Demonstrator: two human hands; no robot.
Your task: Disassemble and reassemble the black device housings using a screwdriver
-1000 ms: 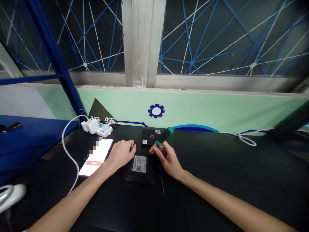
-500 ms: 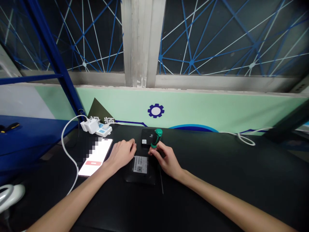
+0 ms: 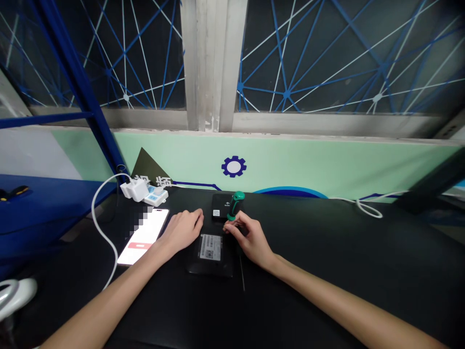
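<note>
A flat black device (image 3: 212, 264) with a white label lies on the black table (image 3: 327, 271). My left hand (image 3: 181, 231) rests on its left edge, fingers curled over it and pressing down. My right hand (image 3: 250, 237) pinches a green-handled screwdriver (image 3: 234, 204), held nearly upright with its tip at the device's far right corner. A second small black box (image 3: 220, 209) with a white sticker sits just behind the device.
A lit phone (image 3: 145, 236) lies left of my left hand, with a white cable (image 3: 96, 218) running to a white charger and power strip (image 3: 143, 192). A thin dark rod (image 3: 241, 274) lies by the device. Another white cable (image 3: 368, 209) lies at the far right.
The screwdriver has swung from leaning right to nearly upright, its tip moving onto the device's far right corner. My left hand has stayed put on the device.
</note>
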